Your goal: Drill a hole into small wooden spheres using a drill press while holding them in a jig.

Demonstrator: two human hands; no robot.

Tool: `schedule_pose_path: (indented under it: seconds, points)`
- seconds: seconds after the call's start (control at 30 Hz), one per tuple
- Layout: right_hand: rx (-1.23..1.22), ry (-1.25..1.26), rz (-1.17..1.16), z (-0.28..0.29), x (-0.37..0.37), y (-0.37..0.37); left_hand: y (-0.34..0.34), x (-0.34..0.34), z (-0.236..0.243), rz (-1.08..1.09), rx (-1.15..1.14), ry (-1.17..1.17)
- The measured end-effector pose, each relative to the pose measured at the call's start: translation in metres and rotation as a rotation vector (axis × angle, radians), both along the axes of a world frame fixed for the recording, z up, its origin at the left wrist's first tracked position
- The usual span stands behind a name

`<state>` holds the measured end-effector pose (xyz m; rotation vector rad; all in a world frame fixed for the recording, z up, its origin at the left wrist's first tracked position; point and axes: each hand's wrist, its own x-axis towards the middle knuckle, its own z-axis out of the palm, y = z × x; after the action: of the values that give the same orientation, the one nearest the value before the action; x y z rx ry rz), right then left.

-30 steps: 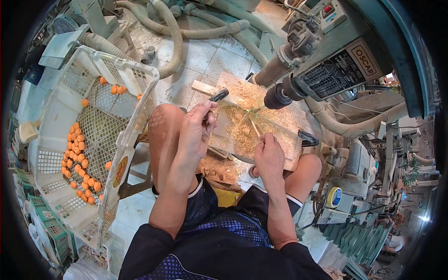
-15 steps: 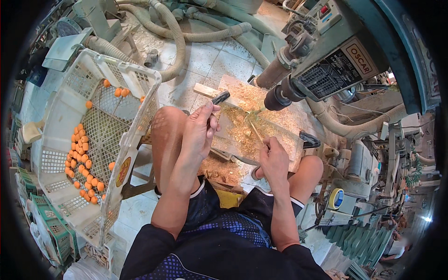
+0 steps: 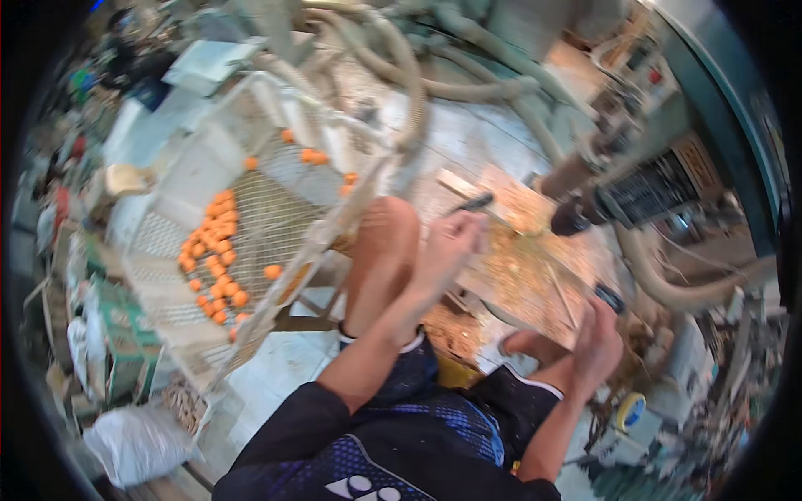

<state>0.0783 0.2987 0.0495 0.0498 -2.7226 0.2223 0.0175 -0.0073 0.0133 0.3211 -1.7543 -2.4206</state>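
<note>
My left hand (image 3: 455,240) is raised above my left knee, fingers curled together. A black handle (image 3: 476,202) shows just beyond its fingertips; blur hides whether they touch and whether anything small is pinched. At the right edge of a board (image 3: 522,284) strewn with wood shavings, my right hand (image 3: 598,344) is closed. A thin wooden stick (image 3: 561,294) meets its fingers and slants up over the board, apparently in its grip. The dark drill-press chuck (image 3: 571,215) hangs over the board's far right side.
To my left stands a white plastic crate (image 3: 251,346) with several orange rounded pieces (image 3: 219,219) in it. Another black handle (image 3: 610,298) sits by the board's right edge. Ribbed hoses (image 3: 468,88) cross the floor beyond. A tape roll (image 3: 631,411) lies at the right.
The whole view has shifted and blurred. My right hand has drawn back toward the board's right edge, and the stick's tip has come away from under the chuck. My left hand stays near the black handle.
</note>
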Motion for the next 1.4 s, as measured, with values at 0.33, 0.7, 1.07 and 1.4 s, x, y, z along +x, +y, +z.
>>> schedule_pose_path:
  seconds: [0.33,0.7,1.07,1.4]
  points:
    - [-0.952,-0.012,-0.135,-0.041,-0.013,0.055,-0.052,0.032,0.056,0.19,-0.355,0.26]
    - [-0.9,-0.058,-0.173,-0.026,-0.01,0.042,-0.214,0.083,0.103,0.004,-1.383,-0.195]
    - [-0.819,-0.067,-0.16,-0.029,-0.01,0.043,-0.258,0.08,0.002,-0.47,-1.449,-0.215]
    - [-0.691,-0.126,-0.161,-0.024,-0.012,0.039,-0.251,0.082,0.007,-0.459,-0.951,-0.2]
